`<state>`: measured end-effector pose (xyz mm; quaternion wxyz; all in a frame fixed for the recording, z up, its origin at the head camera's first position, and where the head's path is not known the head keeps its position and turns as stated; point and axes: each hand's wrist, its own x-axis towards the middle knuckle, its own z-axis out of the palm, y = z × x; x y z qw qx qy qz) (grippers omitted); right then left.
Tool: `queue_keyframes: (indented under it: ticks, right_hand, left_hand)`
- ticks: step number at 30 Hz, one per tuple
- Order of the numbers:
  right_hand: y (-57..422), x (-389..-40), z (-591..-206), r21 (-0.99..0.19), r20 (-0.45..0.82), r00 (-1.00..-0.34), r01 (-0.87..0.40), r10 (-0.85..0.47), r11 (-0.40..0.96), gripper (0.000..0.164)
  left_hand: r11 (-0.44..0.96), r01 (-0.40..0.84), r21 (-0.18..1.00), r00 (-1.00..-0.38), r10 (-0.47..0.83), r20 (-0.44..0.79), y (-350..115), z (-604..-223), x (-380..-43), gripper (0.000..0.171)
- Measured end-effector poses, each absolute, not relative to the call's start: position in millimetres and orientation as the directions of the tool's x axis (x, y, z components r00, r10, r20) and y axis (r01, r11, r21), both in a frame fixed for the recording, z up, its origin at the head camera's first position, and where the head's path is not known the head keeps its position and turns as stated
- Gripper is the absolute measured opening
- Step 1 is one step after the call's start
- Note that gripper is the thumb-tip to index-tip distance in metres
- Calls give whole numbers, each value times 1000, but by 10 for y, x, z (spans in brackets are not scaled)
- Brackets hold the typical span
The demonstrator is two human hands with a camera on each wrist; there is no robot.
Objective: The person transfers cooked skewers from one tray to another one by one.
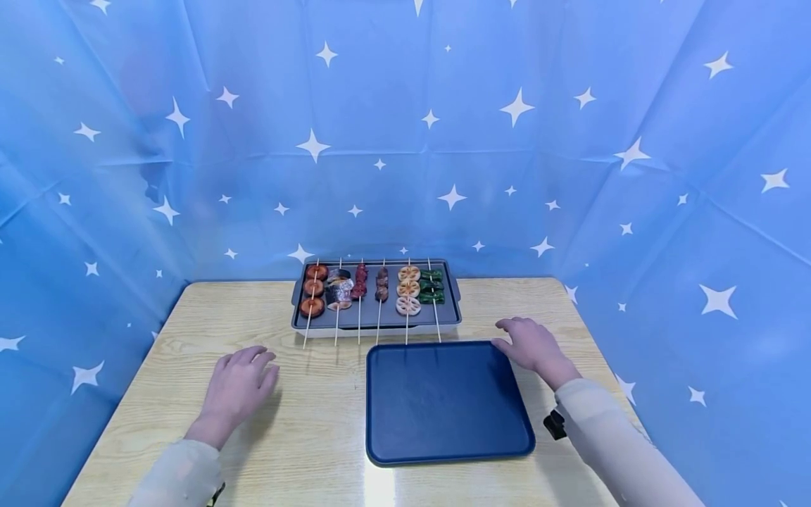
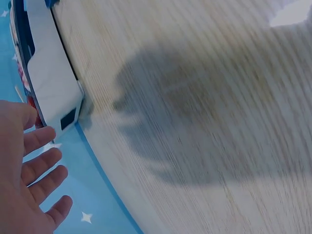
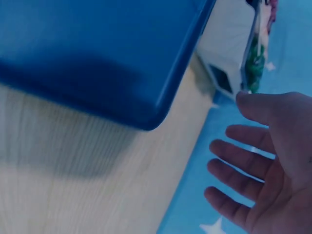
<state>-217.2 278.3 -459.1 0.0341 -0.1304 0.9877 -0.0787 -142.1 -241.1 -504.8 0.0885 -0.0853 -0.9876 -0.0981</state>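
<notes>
My left hand [image 1: 237, 387] hovers over the left part of the table, fingers loosely spread and holding nothing; its shadow falls on the wood in the left wrist view. At the far right corner of a dark blue tray [image 1: 446, 405] hangs my right hand [image 1: 532, 345], its fingers relaxed and nothing in them. Behind the tray stands a grill [image 1: 375, 325] with a grey plate. Across it lie several skewers: round brown slices [image 1: 313, 289], fish pieces [image 1: 339, 292], red meat [image 1: 360, 282], brown meat [image 1: 381, 285], lotus root slices [image 1: 408, 290] and green vegetable [image 1: 432, 287].
The light wooden table [image 1: 304, 436] carries the grill at its back edge. Skewer sticks jut past the grill's front toward the tray. Blue cloth [image 1: 380, 204] with white stars hangs behind and on both sides.
</notes>
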Motion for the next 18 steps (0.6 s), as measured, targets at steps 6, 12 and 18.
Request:
queue_keyframes:
  ticks: [6, 12, 18]
  right_hand:
    - [2597, -2188, -4567, -201, -63, -951, -284, -302, 938, 34]
    - [2385, -2173, -4534, -241, -68, -957, -257, -281, 936, 28]
    - [2189, -2153, -4543, -272, -68, -952, -269, -297, 924, 27]
  left_hand:
    - [951, 256, 173, -950, 214, 227, -2212, -5107, -1396, 26]
    - [924, 353, 148, -910, 302, 285, -1989, -5186, -1394, 22]
    - [899, 410, 152, -888, 356, 293, -1761, -5240, -1384, 23]
